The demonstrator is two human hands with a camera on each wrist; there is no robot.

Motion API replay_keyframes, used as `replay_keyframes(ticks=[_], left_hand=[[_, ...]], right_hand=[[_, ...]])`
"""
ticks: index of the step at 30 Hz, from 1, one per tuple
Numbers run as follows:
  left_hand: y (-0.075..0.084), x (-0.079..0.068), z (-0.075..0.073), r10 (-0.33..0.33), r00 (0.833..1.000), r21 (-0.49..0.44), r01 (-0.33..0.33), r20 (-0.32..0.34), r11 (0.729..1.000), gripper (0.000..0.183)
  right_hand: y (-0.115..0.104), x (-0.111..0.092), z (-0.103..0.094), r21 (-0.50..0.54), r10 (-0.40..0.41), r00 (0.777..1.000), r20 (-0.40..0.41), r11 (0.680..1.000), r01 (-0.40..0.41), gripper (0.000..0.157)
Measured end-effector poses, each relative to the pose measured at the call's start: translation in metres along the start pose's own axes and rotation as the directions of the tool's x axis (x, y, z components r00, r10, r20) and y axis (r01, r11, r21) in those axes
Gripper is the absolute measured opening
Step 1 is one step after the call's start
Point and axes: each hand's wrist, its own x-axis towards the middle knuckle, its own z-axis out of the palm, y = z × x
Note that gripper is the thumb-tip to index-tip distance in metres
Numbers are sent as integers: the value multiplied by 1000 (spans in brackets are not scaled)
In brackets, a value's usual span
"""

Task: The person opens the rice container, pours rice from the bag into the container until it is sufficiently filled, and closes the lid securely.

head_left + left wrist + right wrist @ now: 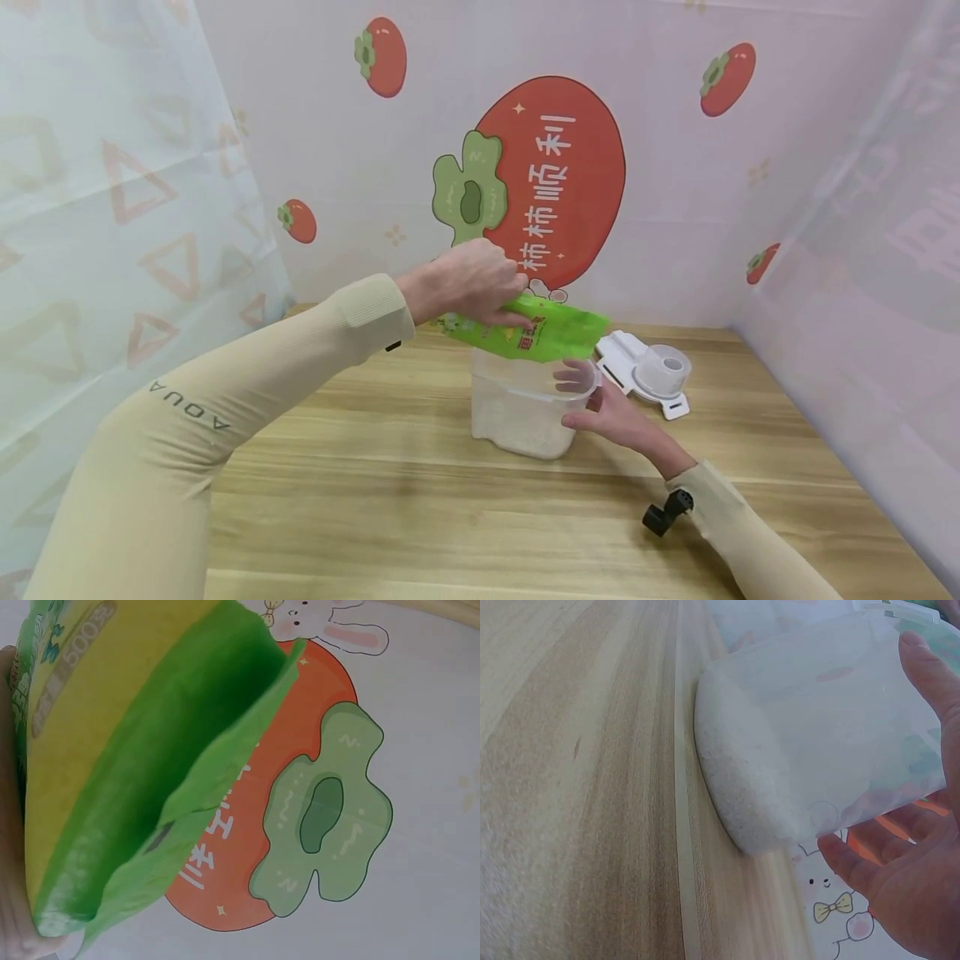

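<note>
My left hand [480, 283] grips a bright green bag [558, 333], held on its side over a clear plastic container [498, 383]. In the left wrist view the bag's mouth gapes, its green inside showing beyond a yellow panel. Whatever is in the bag is hidden. White, grainy contents [742, 772] lie along the bottom of the container, which stands on the table. At the container's right end is my right hand [618, 417], fingers spread, with the thumb on the near side and the fingers on the far side, seen partly through the wall.
Behind and right of the container, a white lid [618, 354] lies on the wooden table [360, 500] with a round translucent cup [663, 371] on it. Printed cloth [675, 208] with red persimmon pictures hangs behind the table and along both sides.
</note>
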Motion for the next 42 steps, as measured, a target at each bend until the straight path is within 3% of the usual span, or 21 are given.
replay_keyframes(ticks=[24,42], left_hand=[[2,0,-1,26,999,39,-27,33,999,54],[0,4,-7,54,998,69,-57,44,996,52]], right_hand=[[4,-1,3,4,30,1000,2,1000,-30,79],[-1,-1,0,-57,25,1000,-10,998,-26,74]])
